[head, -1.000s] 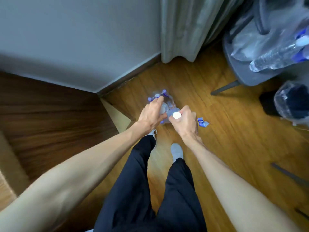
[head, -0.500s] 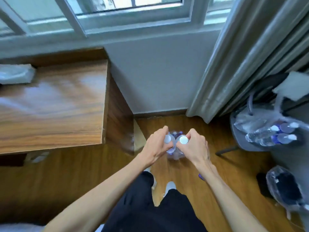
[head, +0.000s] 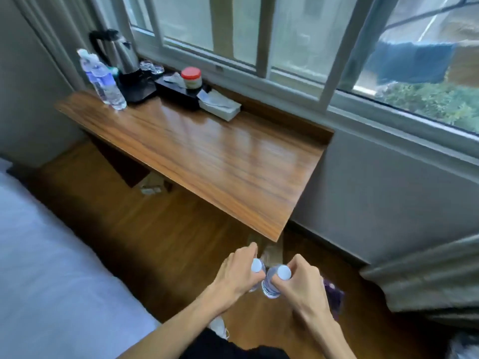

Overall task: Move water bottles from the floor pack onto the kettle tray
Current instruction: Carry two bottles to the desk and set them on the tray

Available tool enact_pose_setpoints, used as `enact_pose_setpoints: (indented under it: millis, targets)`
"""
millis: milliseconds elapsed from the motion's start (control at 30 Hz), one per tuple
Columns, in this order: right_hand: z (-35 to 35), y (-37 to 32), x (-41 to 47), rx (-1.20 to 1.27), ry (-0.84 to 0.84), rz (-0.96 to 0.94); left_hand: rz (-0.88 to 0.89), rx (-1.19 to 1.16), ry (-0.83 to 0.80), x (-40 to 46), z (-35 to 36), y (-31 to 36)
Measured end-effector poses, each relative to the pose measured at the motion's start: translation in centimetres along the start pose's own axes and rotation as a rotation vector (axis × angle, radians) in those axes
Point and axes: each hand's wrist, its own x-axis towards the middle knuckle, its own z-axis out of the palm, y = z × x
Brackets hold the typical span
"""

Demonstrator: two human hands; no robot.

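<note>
Gripping one bottle each, left hand [head: 237,274] and right hand [head: 298,288] fists closed around necks

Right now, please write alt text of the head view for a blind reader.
Each hand, left hand and right hand, holds one white-capped water bottle above the wooden floor. Farther left, on the wooden desk under the window, stand a kettle and two bottles.

Wooden window-side desk [head: 207,161]: black electric kettle [head: 124,63] on its far-left corner, two clear plastic water bottles [head: 103,81] just left, white tissue box [head: 220,106] right.
</note>
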Motion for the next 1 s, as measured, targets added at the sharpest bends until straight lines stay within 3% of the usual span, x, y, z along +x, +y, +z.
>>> enact_pose_setpoints:
  millis: [433, 1000]
  targets:
    - [9.9, -25.3, 9.9, 0.06, -0.146, -0.508, -0.369, -0.127, 0.41, 1.6, -17.9, -17.2]
    - [18.5, -50.4, 24.8, 0.165, -0.209, -0.8, -0.531, -0.148, 0.687, 11.5, -38.4, -31.0]
